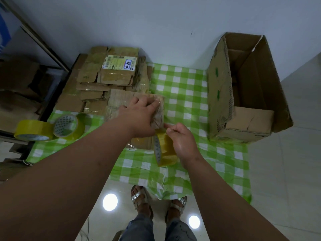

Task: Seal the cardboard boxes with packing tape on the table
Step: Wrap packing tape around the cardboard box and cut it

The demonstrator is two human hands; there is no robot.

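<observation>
On the green checked tablecloth (182,87), your left hand (139,117) grips the small cardboard box (159,110) from above; your right hand (182,141) clutches the tape roll (165,150) just below its near end, tape running lengthwise.

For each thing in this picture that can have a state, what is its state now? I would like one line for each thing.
small box: upright on the table, gripped by the left hand.
tape roll: held by the right hand.
two spare rolls: lying untouched at the table's left edge.
big carton: open on top, smaller boxes inside.
flattened boxes: stacked in a pile.
</observation>
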